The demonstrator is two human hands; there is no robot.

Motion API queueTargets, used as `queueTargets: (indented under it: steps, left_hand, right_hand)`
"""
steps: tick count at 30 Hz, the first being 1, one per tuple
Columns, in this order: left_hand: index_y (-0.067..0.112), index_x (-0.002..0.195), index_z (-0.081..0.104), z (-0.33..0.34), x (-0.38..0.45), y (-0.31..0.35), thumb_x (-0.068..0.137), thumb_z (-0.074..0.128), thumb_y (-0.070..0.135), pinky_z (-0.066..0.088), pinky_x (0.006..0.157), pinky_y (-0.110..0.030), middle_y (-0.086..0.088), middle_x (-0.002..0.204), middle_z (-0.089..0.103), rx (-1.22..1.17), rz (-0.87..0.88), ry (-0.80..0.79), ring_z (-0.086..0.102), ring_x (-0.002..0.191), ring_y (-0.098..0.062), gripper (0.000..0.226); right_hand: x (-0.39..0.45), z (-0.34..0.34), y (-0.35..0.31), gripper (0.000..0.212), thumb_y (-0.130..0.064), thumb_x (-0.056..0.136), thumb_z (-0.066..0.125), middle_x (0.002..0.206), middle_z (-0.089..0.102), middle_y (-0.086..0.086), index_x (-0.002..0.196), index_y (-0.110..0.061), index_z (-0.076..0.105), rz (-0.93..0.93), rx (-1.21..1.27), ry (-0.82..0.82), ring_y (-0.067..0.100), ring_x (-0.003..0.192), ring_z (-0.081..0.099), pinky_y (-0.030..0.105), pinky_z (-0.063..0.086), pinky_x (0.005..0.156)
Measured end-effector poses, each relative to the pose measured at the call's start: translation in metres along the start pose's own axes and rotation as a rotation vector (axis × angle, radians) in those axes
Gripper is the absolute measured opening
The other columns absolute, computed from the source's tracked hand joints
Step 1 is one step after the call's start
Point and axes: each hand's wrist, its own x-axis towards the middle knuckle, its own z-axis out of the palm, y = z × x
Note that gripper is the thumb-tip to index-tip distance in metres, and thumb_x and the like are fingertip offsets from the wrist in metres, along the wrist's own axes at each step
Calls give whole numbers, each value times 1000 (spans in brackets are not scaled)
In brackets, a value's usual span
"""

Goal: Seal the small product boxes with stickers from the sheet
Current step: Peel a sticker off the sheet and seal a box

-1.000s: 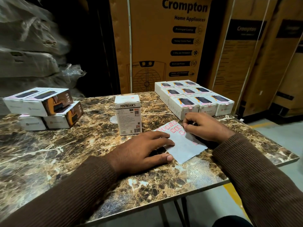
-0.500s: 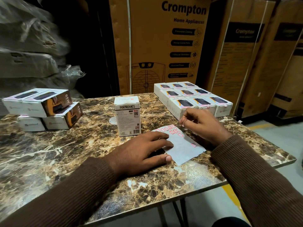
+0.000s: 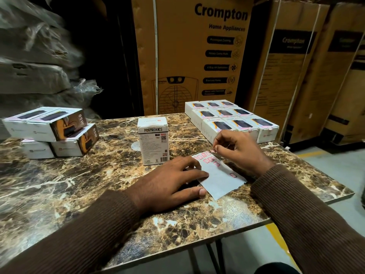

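Head view: a "Crompton Home Appliances" carton (image 3: 194, 56) is standing behind the marble worktop (image 3: 79, 175). "PORTRONICS" box (image 3: 153, 140) is standing upright mid-worktop. Left hand (image 3: 169, 182) is pressing flat on the sticker sheet (image 3: 219, 178); right hand (image 3: 240, 151) is pinching a sticker (image 3: 213, 150) just above it.

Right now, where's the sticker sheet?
The sticker sheet lies flat near the table's front edge, right of centre, just in front of the upright Portronics box, with the left hand pressing on its left edge.

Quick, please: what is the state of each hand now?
Left hand: open, pressing flat on the sticker sheet.
Right hand: pinching a sticker just above the sheet.
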Motion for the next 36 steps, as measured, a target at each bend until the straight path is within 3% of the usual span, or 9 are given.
queueTargets:
  steps: [4, 8, 11, 14, 20, 26, 32, 36]
  left_hand:
    - [39, 153, 44, -1, -1, 0, 105, 32, 73, 47, 110, -37, 13, 154, 39, 28, -9, 46, 38, 137, -3, 60]
    - [35, 145, 53, -7, -2, 0, 106, 36, 68, 48, 108, -39, 11, 153, 43, 38, 21, 115, 41, 137, -5, 53]
    - [31, 133, 64, -13, -3, -5, 107, 43, 61, 50, 104, -39, 7, 145, 53, 64, 65, 225, 47, 131, -7, 44]
    - [24, 125, 70, -26, -5, -15, 107, 50, 50, 48, 101, -36, 2, 134, 61, 116, 88, 408, 52, 124, -9, 38]
    - [16, 131, 63, -54, -21, -50, 100, 64, 30, 47, 101, -33, 0, 131, 59, 66, -196, 770, 49, 121, -12, 34]
    - [19, 127, 70, -51, -31, -76, 101, 68, 29, 41, 103, -30, 5, 131, 65, -5, -313, 786, 53, 124, -15, 29]
    - [23, 120, 71, -47, -27, -83, 101, 67, 33, 37, 94, -27, 9, 123, 69, 6, -338, 780, 55, 118, -14, 21]
    - [23, 118, 72, -46, -25, -82, 100, 69, 33, 38, 92, -28, 10, 120, 69, 6, -359, 795, 53, 114, -12, 20]
  right_hand:
    - [1, -1, -1, 8, -15, 95, 72, 90, 74, -10, 96, -23, 73, 9, 22, -22, 4, 85, 70, 19, 58, 75]
    - [0, -1, -4, 15, -11, 94, 74, 91, 75, -10, 95, -25, 73, 5, 57, -24, 4, 84, 70, 19, 58, 73]
    - [0, 0, -5, 17, -8, 93, 77, 89, 75, -9, 94, -25, 74, -1, 79, -28, 5, 82, 71, 17, 55, 72]
    - [2, 4, -5, 16, -7, 92, 77, 88, 77, -4, 93, -22, 75, -14, 150, -5, 9, 79, 72, 29, 57, 73]
    - [14, 20, -46, 13, -1, 92, 74, 84, 75, -3, 93, -14, 73, -142, 173, 76, 13, 75, 69, 22, 53, 68]
    - [46, 31, -102, 10, -4, 92, 71, 85, 73, -5, 94, -14, 71, -316, 46, 82, 14, 79, 68, 26, 54, 65]
    - [75, 38, -130, 5, -10, 93, 69, 86, 69, -7, 94, -14, 71, -457, -179, 33, 8, 77, 62, 24, 52, 65]
    - [83, 42, -133, 6, -10, 94, 69, 89, 67, -5, 97, -16, 70, -507, -325, -20, 10, 79, 60, 32, 54, 69]
